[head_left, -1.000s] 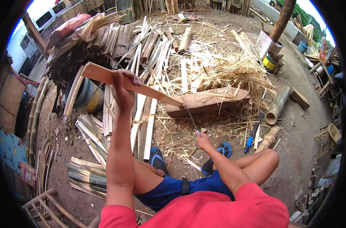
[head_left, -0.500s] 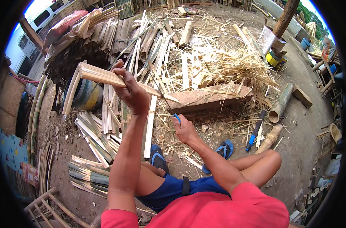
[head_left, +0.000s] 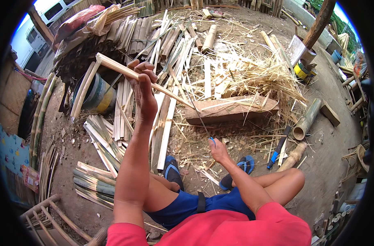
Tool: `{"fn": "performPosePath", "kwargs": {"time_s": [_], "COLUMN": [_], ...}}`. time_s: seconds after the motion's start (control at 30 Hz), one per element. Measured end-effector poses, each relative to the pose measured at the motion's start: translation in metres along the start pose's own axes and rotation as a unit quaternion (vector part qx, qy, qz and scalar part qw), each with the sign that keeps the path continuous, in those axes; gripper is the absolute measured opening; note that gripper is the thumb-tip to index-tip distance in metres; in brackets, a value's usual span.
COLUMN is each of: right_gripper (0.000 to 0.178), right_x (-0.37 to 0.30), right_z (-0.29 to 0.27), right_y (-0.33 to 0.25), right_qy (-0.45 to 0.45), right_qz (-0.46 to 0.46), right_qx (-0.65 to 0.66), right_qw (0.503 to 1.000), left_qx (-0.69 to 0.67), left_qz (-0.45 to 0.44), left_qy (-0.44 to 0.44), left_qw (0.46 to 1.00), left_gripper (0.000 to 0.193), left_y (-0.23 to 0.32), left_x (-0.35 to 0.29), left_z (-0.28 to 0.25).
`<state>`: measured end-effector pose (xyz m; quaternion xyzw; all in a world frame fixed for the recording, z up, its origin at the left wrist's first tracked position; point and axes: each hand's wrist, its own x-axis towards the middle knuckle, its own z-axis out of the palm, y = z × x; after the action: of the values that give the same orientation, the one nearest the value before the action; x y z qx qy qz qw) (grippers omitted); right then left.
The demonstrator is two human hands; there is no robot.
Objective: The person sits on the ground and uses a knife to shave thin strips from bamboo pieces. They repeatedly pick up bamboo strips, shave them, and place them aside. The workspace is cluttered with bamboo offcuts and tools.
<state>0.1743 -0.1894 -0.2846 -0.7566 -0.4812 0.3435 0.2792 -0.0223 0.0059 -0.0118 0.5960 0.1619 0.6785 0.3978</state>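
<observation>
My left hand (head_left: 144, 92) holds a pale split bamboo strip (head_left: 117, 67) loosely between thumb and raised fingers. The strip is bent sharply at its left end, where one leg hangs down. Its other end slants toward the left end of a wooden block (head_left: 232, 112); whether they touch I cannot tell. My right hand (head_left: 219, 151) is closed on the blue handle of a long, thin knife (head_left: 200, 117). The blade points up and to the left, crossing close to the strip's right end. Most of the handle is hidden in my fist.
Bamboo shavings (head_left: 260, 76) pile behind the block. Split strips (head_left: 98, 139) lie at left, near a bucket (head_left: 98, 96). A blue-and-black tool (head_left: 278, 147), a bamboo tube (head_left: 306, 119) and a pole piece (head_left: 293, 156) lie at right. My sandaled feet flank the space before me.
My right hand has moved right and slightly down, drawing the knife with it. The fingers of my left hand have loosened and lifted, and the strip has turned to show a narrower face.
</observation>
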Motion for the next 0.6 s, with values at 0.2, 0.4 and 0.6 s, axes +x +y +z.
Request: {"fn": "performPosePath", "kwargs": {"time_s": [0.2, 0.4, 0.6], "right_gripper": [0.040, 0.047, 0.058], "right_x": [-0.037, 0.001, 0.016], "right_z": [-0.048, -0.008, -0.028], "right_y": [-0.130, -0.075, -0.062], "right_qy": [0.003, 0.066, -0.012], "right_qz": [-0.159, -0.080, 0.049], "right_qx": [0.149, 0.087, 0.009], "right_qw": [0.976, 0.991, 0.999], "left_qx": [-0.126, -0.104, -0.076], "left_qz": [-0.092, -0.101, -0.077], "left_qy": [-0.124, -0.117, -0.030], "left_qw": [0.980, 0.983, 0.994], "left_gripper": [0.025, 0.022, 0.018], "left_y": [-0.004, -0.004, -0.010], "left_x": [0.008, 0.005, 0.006], "left_z": [-0.003, -0.005, 0.006]}}
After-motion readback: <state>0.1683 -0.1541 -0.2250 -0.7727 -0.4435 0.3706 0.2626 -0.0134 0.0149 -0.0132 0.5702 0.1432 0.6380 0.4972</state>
